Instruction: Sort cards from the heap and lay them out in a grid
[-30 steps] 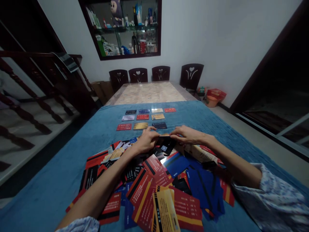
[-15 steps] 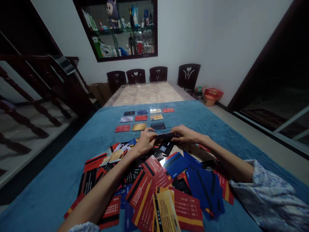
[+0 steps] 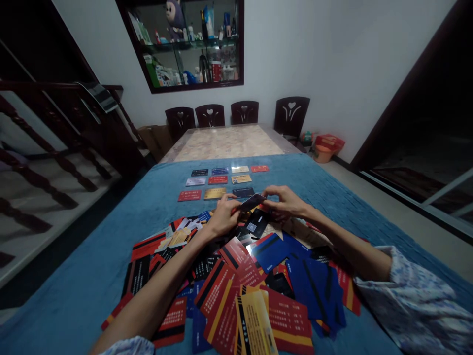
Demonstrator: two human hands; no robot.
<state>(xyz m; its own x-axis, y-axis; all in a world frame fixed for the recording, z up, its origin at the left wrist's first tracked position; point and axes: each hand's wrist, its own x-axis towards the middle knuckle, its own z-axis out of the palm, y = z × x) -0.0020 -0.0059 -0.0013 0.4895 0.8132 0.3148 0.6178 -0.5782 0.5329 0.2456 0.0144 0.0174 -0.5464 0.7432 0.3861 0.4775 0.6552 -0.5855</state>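
Note:
Both my hands hold one dark card [image 3: 252,201] above a loose pile of cards [image 3: 240,281] on the blue cloth [image 3: 92,256]. My left hand [image 3: 220,217] pinches the card's left end. My right hand [image 3: 286,202] grips its right end, and the card is tilted up to the right. Beyond my hands, several cards lie in neat rows [image 3: 221,181]: red, gold, blue, dark and white ones. The pile holds red, blue, black and yellow cards, many face down with black stripes.
The bare marble tabletop [image 3: 227,142] extends beyond the cloth, with dark wooden chairs [image 3: 244,112] at its far end. A glass wall cabinet [image 3: 188,42] hangs above. A stair railing [image 3: 55,128] stands at left; a red basin [image 3: 328,147] sits on the floor at right.
The dark card has been lifted off the pile and tilted, its right end now higher. Both hands rose slightly with it.

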